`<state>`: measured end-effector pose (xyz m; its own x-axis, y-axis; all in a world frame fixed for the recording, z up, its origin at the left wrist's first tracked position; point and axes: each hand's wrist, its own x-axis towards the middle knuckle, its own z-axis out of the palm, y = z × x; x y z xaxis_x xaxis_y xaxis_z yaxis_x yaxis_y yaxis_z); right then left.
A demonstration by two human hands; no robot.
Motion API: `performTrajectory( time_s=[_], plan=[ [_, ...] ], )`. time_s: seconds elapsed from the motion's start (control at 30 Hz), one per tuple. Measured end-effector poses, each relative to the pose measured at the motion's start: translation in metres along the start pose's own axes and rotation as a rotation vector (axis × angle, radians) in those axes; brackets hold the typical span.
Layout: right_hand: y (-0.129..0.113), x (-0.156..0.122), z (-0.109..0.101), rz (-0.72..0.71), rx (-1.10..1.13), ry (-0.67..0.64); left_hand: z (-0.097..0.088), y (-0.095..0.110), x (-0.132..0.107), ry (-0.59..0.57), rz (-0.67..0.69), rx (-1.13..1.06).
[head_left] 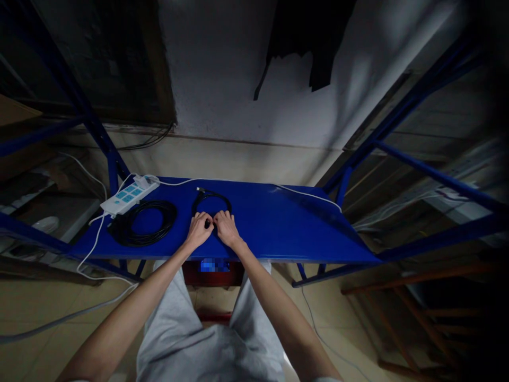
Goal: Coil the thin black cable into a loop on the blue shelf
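Observation:
On the blue shelf, a short black cable (212, 194) is bent into a loop. One plug of it, with a light metal tip, lies at the loop's far left. My left hand (200, 229) is closed around the near left part of this cable, where a black piece shows between thumb and fingers. Close beside it, my right hand (226, 228) is closed on the near right part. The fingertips of both hands almost meet, and they hide the cable between them. To the left of my hands lies a larger coil of black cable (169, 225).
A white power strip (129, 195) with blue sockets stands at the back left of the blue shelf (278, 228). Its white cord runs over the left edge to the floor. Another white cord (306, 194) crosses the back right. Blue frame posts (113, 172) rise at both sides.

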<state>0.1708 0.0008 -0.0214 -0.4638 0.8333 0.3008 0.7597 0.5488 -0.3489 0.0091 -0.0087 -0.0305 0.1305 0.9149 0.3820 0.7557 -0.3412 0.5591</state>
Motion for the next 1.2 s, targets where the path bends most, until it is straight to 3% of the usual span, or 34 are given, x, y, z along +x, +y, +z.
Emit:
performTrajectory(
  time_s=[0.33, 0.93, 1.2],
  plan=[
    [0.0, 0.0, -0.001, 0.023, -0.017, 0.002, -0.004, 0.008, -0.001, -0.048, -0.064, 0.002],
    [0.011, 0.002, 0.004, 0.089, 0.179, 0.038, -0.003, 0.003, 0.001, -0.042, -0.068, -0.056],
    [0.01, 0.004, 0.004, 0.107, 0.15, -0.007, 0.002, -0.005, 0.0, -0.045, -0.026, -0.015]
  ],
)
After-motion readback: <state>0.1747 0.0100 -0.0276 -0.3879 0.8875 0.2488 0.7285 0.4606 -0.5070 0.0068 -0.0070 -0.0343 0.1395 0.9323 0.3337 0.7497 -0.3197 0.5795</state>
